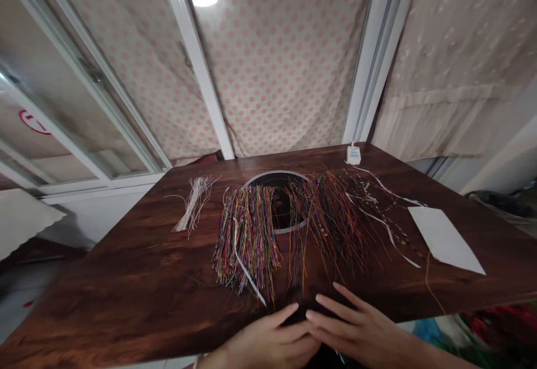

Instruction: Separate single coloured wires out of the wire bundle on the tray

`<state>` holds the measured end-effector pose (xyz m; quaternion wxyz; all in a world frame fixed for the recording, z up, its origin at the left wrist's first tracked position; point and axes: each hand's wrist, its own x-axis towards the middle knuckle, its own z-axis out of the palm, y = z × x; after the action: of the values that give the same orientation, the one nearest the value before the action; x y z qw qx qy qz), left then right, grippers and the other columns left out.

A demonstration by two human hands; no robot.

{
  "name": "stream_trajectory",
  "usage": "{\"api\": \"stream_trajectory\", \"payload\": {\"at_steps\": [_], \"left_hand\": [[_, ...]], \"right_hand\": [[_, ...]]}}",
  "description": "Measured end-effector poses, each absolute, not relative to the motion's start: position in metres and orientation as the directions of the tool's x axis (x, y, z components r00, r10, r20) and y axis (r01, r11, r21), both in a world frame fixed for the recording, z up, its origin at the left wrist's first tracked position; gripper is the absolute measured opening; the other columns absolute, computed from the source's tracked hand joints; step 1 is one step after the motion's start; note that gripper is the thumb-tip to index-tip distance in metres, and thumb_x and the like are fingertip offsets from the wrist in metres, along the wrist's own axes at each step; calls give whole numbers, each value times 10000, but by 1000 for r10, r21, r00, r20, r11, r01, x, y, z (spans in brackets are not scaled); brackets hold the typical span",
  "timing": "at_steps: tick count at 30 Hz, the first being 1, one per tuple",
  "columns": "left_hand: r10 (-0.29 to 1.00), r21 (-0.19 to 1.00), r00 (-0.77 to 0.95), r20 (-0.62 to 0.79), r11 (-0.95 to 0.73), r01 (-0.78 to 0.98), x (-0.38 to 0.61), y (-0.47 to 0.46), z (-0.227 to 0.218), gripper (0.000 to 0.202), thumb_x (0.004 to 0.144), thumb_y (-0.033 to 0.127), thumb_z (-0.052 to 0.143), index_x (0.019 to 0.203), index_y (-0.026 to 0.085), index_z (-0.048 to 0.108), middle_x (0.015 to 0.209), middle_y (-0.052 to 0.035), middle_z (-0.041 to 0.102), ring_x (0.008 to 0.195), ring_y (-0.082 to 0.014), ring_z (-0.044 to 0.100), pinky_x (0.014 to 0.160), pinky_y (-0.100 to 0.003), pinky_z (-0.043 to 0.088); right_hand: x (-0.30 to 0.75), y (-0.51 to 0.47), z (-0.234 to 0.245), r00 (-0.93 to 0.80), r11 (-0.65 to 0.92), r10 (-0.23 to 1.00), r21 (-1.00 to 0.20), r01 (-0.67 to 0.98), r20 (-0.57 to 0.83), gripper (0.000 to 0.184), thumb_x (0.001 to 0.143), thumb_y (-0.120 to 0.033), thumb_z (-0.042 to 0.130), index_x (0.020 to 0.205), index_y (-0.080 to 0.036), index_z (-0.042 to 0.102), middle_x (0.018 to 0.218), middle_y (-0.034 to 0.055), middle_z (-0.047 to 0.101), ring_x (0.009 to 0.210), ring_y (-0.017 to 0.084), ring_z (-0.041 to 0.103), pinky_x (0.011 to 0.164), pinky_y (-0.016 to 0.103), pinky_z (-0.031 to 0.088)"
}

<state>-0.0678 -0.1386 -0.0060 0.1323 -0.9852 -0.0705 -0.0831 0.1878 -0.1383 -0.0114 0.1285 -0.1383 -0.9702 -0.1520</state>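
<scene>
My left hand and my right hand meet at the table's near edge, fingertips touching or overlapping. The left thumb stands apart from its stretched fingers. Spread fingers extend from the right hand, and I see nothing held in either, though the undersides are hidden. Just beyond lies a thick bundle of thin multicoloured strands, cords or wires, with a white strip across it. To its right spread looser red, orange and dark strands. A small bundle of white strands rests farther left.
The dark wooden table has a round black inset with a pale rim, partly under the strands. A white sheet lies at right near curled white strips. A small white box stands at the back edge. Coloured cloth shows below right.
</scene>
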Motion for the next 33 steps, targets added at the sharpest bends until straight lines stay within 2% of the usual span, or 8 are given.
{"api": "stream_trajectory", "payload": {"at_steps": [5, 12, 17, 20, 22, 24, 26, 33], "left_hand": [[242, -202, 950, 195, -938, 281, -67, -130, 10, 405, 880, 157, 389, 1281, 211, 409, 1292, 38, 487, 1319, -160, 203, 1108, -391, 154], [611, 25, 779, 140, -789, 614, -60, -113, 15, 603, 834, 365, 492, 1356, 155, 274, 1438, -85, 242, 1335, -252, 127, 1054, -475, 244], [629, 161, 769, 114, -776, 610, -69, -137, 49, 511, 835, 366, 487, 1320, 289, 346, 1436, -8, 258, 1312, -219, 235, 1013, -406, 349], [710, 203, 672, 208, -704, 681, -94, -150, 55, 440, 861, 308, 440, 1295, 338, 372, 1383, 23, 368, 1268, -170, 336, 973, -341, 409], [807, 201, 492, 326, -567, 799, -115, -149, 43, 467, 864, 296, 416, 1322, 325, 329, 1395, 2, 348, 1278, -194, 319, 987, -399, 386], [871, 195, 284, 401, -384, 902, -135, -143, 22, 574, 829, 366, 458, 1361, 279, 262, 1428, -42, 281, 1313, -261, 226, 1003, -492, 327], [912, 186, 154, 380, -239, 953, -149, -138, -2, 711, 766, 465, 511, 1381, 258, 219, 1447, -74, 224, 1321, -339, 133, 976, -572, 299], [947, 247, 132, 292, -208, 946, -151, -132, -47, 782, 782, 456, 490, 1408, 230, 81, 1459, -144, 143, 1319, -358, 72, 992, -568, 258]], "right_hand": [[188, -121, -11, -877, 889, 409, 108, 446, 254, 525, 759, -141, 541, 1249, -294, 434, 1451, -16, 233, 1331, 244, 155, 1077, 496, 138], [174, -98, -7, -739, 760, 589, 86, 644, 327, 613, 794, -165, 531, 1335, -345, 304, 1456, 0, 218, 1330, 257, 160, 1035, 530, 192], [196, -104, 16, -573, 623, 747, -55, 780, 338, 578, 838, -328, 459, 1374, -293, 246, 1438, 29, 266, 1324, 248, 185, 1036, 489, 228], [241, -108, 16, -333, 408, 885, -196, 892, 326, 459, 853, -354, 407, 1298, -244, 376, 1322, 68, 434, 1213, 211, 399, 988, 371, 343], [276, -106, 6, -57, 135, 946, -227, 965, 320, 357, 856, -325, 374, 1165, -183, 483, 1136, 113, 556, 1024, 221, 550, 887, 347, 421], [305, -102, -7, 245, -219, 925, -117, 969, 292, 356, 833, -332, 379, 1083, -112, 505, 997, 174, 579, 856, 282, 603, 761, 405, 451], [324, -98, -18, 401, -402, 888, -45, 915, 224, 405, 820, -401, 378, 1044, -85, 494, 889, 182, 581, 740, 307, 614, 654, 409, 447], [336, -78, -37, 422, -406, 898, -135, 904, 125, 378, 776, -259, 435, 1115, -93, 411, 768, 121, 595, 681, 254, 614, 572, 303, 386]]}}
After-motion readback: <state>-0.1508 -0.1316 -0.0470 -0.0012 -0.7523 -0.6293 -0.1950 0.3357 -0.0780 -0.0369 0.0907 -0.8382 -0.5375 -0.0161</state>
